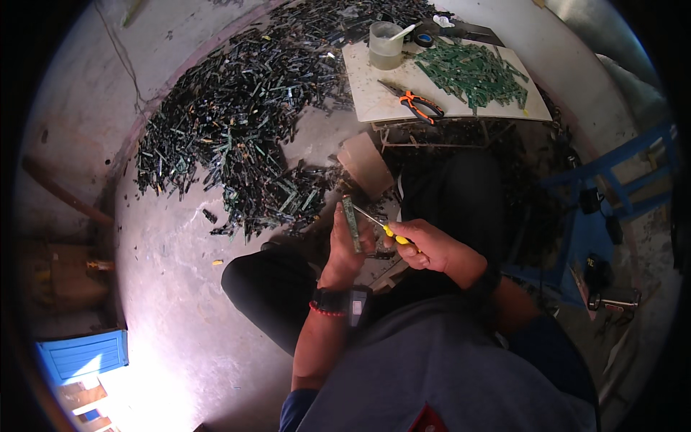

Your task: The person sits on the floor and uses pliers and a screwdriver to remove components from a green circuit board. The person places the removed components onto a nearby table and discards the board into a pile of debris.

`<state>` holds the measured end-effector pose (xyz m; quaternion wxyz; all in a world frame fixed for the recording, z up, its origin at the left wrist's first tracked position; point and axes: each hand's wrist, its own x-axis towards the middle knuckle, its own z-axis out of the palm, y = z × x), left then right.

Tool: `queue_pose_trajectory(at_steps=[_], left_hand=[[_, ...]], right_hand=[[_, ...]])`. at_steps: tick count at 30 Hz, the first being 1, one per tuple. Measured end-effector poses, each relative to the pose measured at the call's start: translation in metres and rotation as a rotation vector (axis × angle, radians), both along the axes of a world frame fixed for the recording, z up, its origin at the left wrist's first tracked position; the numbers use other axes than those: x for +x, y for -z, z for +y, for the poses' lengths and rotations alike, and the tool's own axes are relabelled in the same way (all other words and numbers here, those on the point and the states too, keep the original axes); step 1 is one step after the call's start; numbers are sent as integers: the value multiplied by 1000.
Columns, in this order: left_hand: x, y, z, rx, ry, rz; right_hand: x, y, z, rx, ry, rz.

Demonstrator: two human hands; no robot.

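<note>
Holding green strip, top end jutting past left hand; right hand grasping yellow screwdriver, tip near strip.

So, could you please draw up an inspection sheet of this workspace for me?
Surface: pale board, bearing pliers, a translucent cup, tape roll and a green strip pile.
Job's things: speckled strip; yellow-handled screwdriver, angled toward it, contact uncertain.
Clutter: large heap of dark strips across the floor.
Hands: left fingers hold the strip; right fingers grip the screwdriver.
Cables: thin cord-like line on the wall, nature unclear.
Surroundings: blue frame at right, blue panel lower left.
</note>
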<state>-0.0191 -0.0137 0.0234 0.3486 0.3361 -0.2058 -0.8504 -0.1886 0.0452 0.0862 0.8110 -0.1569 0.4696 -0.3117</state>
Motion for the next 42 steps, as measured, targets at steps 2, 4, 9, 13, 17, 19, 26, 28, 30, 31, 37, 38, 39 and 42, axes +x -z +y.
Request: queue_pose_trajectory(at_steps=[2,4,9,13,17,19,26,28,30,31,37,38,39,42], left_hand=[[-2,-3,0,-31,-15,-37],[-2,-5,0,-60,-21,-60],[-4,6,1,-25,-5,-77],[-6,6,-2,50,36,17],[-4,8,-2,100,-1,58],[-1,7,1,37,4,51],[-9,-9,1,90,-18,-65],[-9,-11,0,123,-54,-133],[-7,-14,1,115,-55,-168],[-6,-14,2,112,-57,-185],[-12,1,3,91,-44,-132],[-11,2,5,87,-47,-155],[-9,3,7,83,-49,-178],[-6,11,7,28,-39,-174]], right_hand=[[-2,-3,-1,89,21,-178],[1,1,2,92,56,-235],[20,13,15,-130,113,113],[19,43,16,-547,109,601],[24,26,13,-900,51,1334],[22,15,9,-965,86,1292],[6,22,15,-749,2,822],[5,17,10,-298,86,320],[-1,11,7,-61,92,56],[-2,10,6,59,93,-76],[-5,40,14,-591,28,604],[0,42,13,-925,-21,972],[1,41,13,-1010,-31,1088],[5,30,13,-1184,-51,1363]])
